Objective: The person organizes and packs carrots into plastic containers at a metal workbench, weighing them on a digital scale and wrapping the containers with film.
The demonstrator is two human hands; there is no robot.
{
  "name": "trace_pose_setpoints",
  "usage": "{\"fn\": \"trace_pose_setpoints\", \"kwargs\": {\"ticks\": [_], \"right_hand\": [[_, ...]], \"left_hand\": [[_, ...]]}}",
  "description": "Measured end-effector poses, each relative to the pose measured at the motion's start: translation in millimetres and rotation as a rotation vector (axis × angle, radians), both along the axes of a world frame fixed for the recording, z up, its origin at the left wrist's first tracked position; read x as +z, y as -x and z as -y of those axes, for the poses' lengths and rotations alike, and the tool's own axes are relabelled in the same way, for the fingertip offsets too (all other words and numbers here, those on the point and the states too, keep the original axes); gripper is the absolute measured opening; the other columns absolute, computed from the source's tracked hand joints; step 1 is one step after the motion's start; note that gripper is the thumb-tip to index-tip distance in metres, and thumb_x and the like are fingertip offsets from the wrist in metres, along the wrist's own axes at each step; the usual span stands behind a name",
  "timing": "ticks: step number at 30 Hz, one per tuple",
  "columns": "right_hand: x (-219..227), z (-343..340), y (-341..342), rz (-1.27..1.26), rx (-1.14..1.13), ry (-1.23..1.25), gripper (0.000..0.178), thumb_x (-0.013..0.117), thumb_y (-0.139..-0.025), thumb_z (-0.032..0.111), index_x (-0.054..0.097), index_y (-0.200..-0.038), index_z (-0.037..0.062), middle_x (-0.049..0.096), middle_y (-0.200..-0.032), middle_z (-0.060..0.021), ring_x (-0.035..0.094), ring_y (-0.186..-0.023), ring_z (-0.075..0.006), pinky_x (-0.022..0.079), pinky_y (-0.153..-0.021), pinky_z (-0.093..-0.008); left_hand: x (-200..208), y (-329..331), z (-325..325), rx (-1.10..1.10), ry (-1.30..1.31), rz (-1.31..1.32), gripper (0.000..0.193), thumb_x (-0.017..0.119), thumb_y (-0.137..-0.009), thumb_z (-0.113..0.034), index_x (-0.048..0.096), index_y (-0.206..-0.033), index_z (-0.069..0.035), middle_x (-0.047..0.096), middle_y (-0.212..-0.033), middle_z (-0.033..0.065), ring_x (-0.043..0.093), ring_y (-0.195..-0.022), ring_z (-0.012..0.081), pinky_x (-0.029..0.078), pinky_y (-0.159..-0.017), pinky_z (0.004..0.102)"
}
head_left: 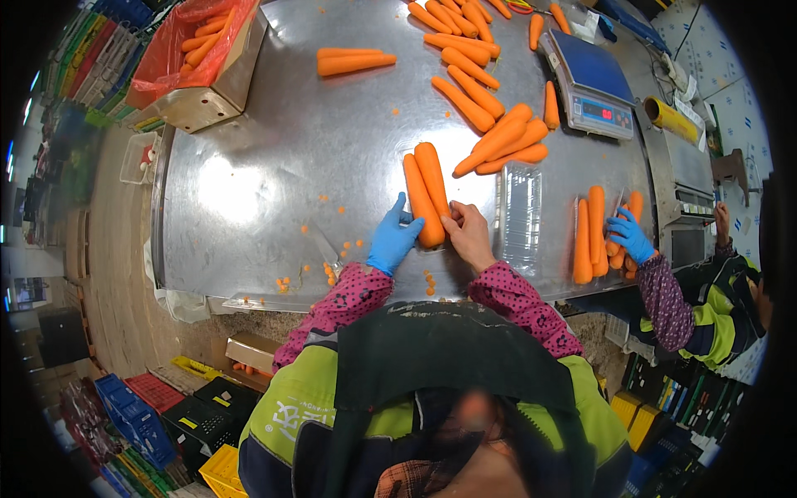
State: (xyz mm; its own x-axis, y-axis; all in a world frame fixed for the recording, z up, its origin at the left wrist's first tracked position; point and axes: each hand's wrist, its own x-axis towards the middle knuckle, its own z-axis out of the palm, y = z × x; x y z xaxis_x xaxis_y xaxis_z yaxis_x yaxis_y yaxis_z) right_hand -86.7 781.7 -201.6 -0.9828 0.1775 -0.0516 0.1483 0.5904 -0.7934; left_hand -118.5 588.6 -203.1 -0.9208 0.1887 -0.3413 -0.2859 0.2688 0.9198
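Note:
Two orange carrots point(425, 189) lie side by side between my hands, pointing away from me over the steel table point(274, 158). My left hand point(394, 238), in a blue glove, grips the near end of the left carrot from its side. With bare fingers closed, my right hand point(470, 236) holds the near end of the right carrot. Whether the carrots rest on the metal or are slightly raised is hard to tell. Just right of my right hand is a clear plastic tray point(520, 212). A loose pile of carrots point(506, 137) lies beyond it.
A cardboard box point(195, 104) lined with red plastic holds carrots at the far left. A digital scale point(588, 83) stands at the far right. Carrot bits point(284, 284) litter the near left. At right, a co-worker's blue-gloved hand point(631, 237) touches carrots point(597, 232).

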Motion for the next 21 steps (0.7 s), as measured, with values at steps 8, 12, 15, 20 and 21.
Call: {"fn": "trace_pose_setpoints", "kwargs": {"ticks": [8,12,15,20,21], "right_hand": [[36.0,6.1,-14.8,0.129,0.046,0.372,0.034,0.069,-0.090,0.027,0.055,-0.101,-0.0021,0.062,-0.086,-0.0160,0.063,-0.081,-0.0241,0.050,-0.072,-0.0361],[62.4,11.4,-36.2,0.014,0.126,0.506,0.027,0.069,-0.088,0.009,0.051,-0.104,-0.0027,0.060,-0.089,-0.0137,0.062,-0.081,-0.0211,0.053,-0.073,-0.0343],[66.5,10.2,-50.4,-0.067,0.167,0.579,0.039,0.070,-0.088,0.006,0.047,-0.119,0.0001,0.059,-0.103,-0.0126,0.065,-0.090,-0.0220,0.056,-0.078,-0.0334],[124.7,5.3,-50.8,-0.007,0.117,0.616,0.102,0.083,-0.080,0.023,0.017,-0.154,-0.0007,0.046,-0.134,-0.0222,0.054,-0.123,-0.0302,0.048,-0.101,-0.0403],[123.4,0.8,-51.6,-0.061,0.100,0.480,0.109,0.084,-0.078,0.025,0.012,-0.156,0.0007,0.042,-0.139,-0.0216,0.050,-0.126,-0.0302,0.046,-0.104,-0.0402]], "left_hand": [[48.6,2.9,-10.0,0.092,-0.435,0.283,0.073,0.077,-0.087,-0.026,0.041,-0.143,0.005,0.065,-0.110,0.0148,0.065,-0.100,0.0208,0.056,-0.085,0.0335],[42.2,-7.1,-9.5,0.124,-0.435,0.268,0.066,0.079,-0.086,-0.021,0.043,-0.137,0.003,0.061,-0.119,0.0168,0.063,-0.110,0.0243,0.056,-0.089,0.0345],[70.9,-19.4,-20.3,0.155,-0.506,0.196,0.066,0.079,-0.085,-0.017,0.041,-0.135,0.002,0.058,-0.124,0.0176,0.062,-0.111,0.0263,0.056,-0.090,0.0366],[104.6,-31.5,-49.0,0.116,-0.572,0.140,0.060,0.068,-0.095,-0.019,0.036,-0.142,-0.001,0.052,-0.135,0.0158,0.057,-0.121,0.0256,0.049,-0.102,0.0383],[116.1,-32.2,-57.8,0.086,-0.622,0.170,0.056,0.063,-0.097,-0.020,0.037,-0.144,-0.002,0.052,-0.138,0.0142,0.056,-0.123,0.0247,0.048,-0.104,0.0378]]}}
